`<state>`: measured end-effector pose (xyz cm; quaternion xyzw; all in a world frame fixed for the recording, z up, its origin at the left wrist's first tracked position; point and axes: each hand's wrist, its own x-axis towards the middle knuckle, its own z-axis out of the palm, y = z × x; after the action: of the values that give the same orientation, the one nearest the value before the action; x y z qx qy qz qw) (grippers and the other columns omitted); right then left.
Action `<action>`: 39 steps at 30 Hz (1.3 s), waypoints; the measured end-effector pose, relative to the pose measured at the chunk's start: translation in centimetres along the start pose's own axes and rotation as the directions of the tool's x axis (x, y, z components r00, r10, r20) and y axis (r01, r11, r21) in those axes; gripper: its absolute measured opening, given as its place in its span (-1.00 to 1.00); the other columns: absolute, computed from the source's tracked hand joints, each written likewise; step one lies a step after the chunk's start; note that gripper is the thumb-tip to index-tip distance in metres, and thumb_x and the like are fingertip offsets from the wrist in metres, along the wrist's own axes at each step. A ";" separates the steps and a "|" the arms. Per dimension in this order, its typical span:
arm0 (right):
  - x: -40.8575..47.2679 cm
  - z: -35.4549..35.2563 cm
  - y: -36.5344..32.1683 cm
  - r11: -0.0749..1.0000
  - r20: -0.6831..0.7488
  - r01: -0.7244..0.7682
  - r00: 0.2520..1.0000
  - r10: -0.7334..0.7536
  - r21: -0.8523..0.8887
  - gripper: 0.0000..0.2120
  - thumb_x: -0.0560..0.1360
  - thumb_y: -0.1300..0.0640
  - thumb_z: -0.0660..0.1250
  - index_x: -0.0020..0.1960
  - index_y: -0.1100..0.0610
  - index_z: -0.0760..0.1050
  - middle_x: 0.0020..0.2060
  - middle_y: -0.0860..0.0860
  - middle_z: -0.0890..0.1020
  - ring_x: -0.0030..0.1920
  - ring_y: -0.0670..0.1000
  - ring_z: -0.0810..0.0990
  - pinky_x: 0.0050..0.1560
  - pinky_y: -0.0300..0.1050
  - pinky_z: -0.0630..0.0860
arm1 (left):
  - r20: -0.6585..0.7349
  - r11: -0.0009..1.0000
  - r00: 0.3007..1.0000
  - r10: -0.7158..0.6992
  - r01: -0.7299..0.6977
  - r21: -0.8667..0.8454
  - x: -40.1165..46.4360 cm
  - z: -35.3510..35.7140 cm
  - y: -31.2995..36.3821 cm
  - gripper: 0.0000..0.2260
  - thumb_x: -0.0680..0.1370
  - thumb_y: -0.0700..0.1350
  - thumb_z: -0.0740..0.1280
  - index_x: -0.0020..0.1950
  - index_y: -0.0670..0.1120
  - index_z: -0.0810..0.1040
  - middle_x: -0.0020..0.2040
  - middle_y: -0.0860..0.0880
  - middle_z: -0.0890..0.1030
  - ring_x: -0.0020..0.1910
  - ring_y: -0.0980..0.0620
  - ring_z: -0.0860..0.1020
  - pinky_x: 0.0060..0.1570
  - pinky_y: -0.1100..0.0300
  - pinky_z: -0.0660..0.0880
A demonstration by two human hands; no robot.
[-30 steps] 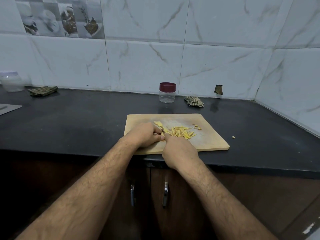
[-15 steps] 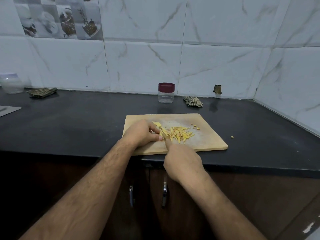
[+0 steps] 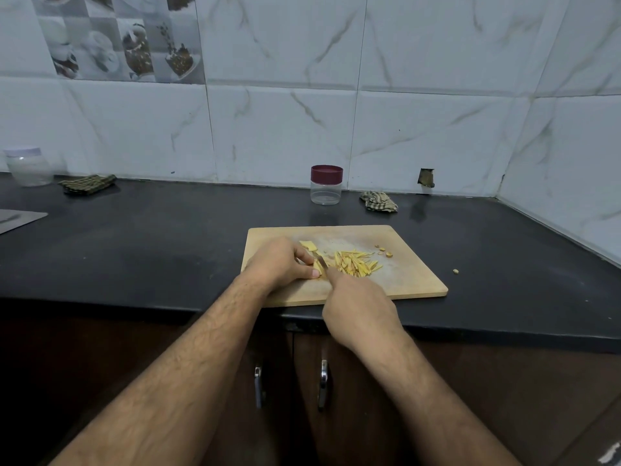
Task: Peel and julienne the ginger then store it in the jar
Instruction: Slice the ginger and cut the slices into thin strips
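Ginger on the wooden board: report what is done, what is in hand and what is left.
Done: a pile of thin yellow ginger strips lies on the rectangular wooden cutting board. In hand: the left hand pins a peeled ginger slice while the right hand works a small knife against it. Left: another flat ginger slice awaits cutting, and the clear jar with the maroon lid stands closed and empty.

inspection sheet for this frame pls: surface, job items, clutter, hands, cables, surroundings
Surface: black countertop, wooden cutting board at its front edge.
Job's things: julienned ginger pile and uncut ginger slices on the board; knife blade showing; empty jar with maroon lid shut, behind the board.
Clutter: two crumpled cloths, second jar far left, ginger scrap off the board.
Hands: left hand pins ginger; right hand grips the knife.
Cables: nothing seen.
Surroundings: marble-look tiled wall, cabinet doors below.
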<state>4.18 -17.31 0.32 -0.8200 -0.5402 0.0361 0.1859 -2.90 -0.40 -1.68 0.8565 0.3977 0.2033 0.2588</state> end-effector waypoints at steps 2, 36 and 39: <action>0.7 0.2 -0.3 1.000 0.025 -0.007 1.000 0.007 -0.002 -0.50 0.53 0.26 0.13 0.45 0.02 0.31 0.09 0.07 0.58 0.09 0.13 0.52 -0.13 -0.06 0.39 | 0.002 1.000 1.000 0.005 -0.005 -0.002 0.0 0.0 0.1 -0.72 0.43 0.00 0.55 0.12 -0.01 0.71 0.12 0.11 0.66 -0.02 0.16 0.52 -0.01 0.23 0.41; -0.2 0.5 0.5 0.998 0.019 -0.022 1.000 0.020 0.063 -0.45 0.58 0.21 0.09 0.55 -0.04 0.19 0.16 0.06 0.57 0.13 0.11 0.52 -0.02 -0.02 0.51 | 0.096 0.999 0.995 0.011 -0.007 -0.044 0.2 -0.3 0.1 -0.82 0.53 -0.10 0.46 0.12 -0.04 0.71 0.14 0.12 0.67 0.19 0.06 0.57 0.07 0.28 0.39; 0.3 0.5 0.2 0.998 0.024 -0.015 1.000 0.013 0.061 -0.46 0.57 0.23 0.09 0.53 -0.04 0.22 0.15 0.06 0.57 0.13 0.13 0.51 -0.08 -0.04 0.46 | 0.052 0.998 0.999 -0.015 0.018 -0.053 0.1 0.1 0.1 -0.82 0.51 -0.12 0.48 0.10 -0.05 0.73 0.08 0.15 0.68 0.03 0.15 0.56 -0.05 0.29 0.35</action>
<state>4.35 -16.97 -0.14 -0.8171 -0.5352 0.0637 0.2045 -2.72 -0.36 -1.68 0.8509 0.3923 0.1897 0.2935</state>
